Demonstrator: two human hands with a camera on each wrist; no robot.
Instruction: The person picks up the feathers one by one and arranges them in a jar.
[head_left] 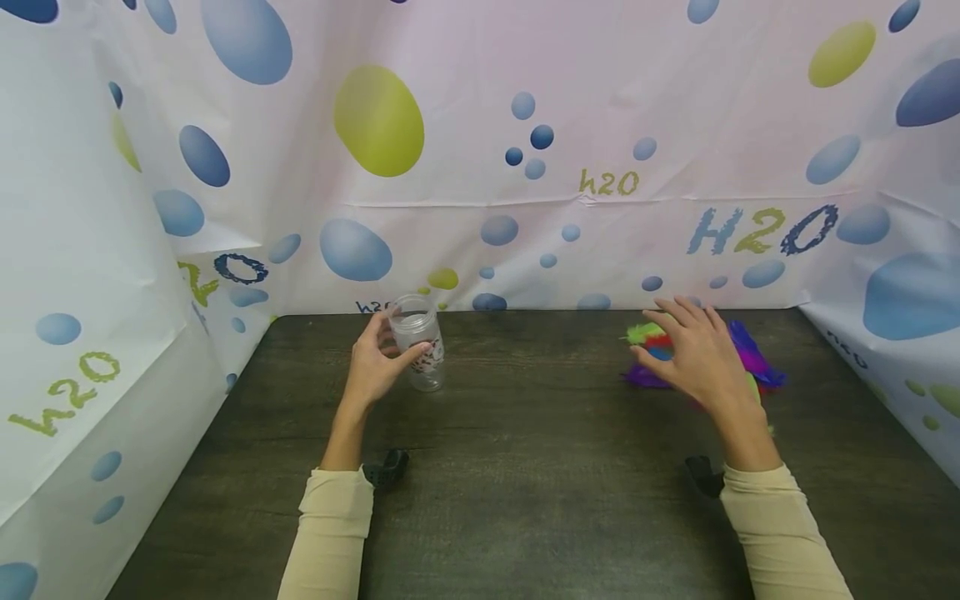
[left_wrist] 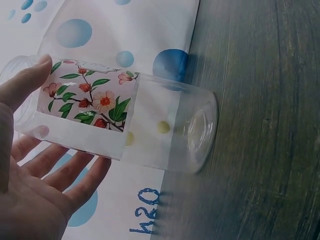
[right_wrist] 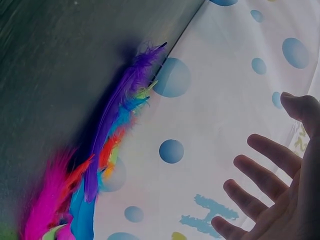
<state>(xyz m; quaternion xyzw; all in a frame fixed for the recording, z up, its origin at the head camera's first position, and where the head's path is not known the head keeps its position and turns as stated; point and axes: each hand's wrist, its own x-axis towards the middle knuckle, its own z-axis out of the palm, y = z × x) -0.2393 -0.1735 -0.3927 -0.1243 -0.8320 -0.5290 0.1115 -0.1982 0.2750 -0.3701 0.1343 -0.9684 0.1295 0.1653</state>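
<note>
My left hand (head_left: 372,362) holds a clear plastic jar (head_left: 415,327) near its upper part, thumb on one side and fingers on the other. No lid shows on the jar. In the left wrist view, a label with pink flowers and green leaves (left_wrist: 90,97) wraps its upper half, and the see-through base lies over the dark tabletop. Over a pile of bright feathers (head_left: 756,357) on the right, my right hand (head_left: 699,358) hovers with spread fingers and nothing in its grasp. Purple, blue, red and pink feathers (right_wrist: 107,132) show apart from those fingers in the right wrist view.
The dark wooden table (head_left: 540,467) ends at a white sheet (head_left: 465,125) printed with blue and green ovals, which hangs behind and along both sides. Dark wrist straps (head_left: 386,468) sit just beyond the cream sleeves (head_left: 780,525).
</note>
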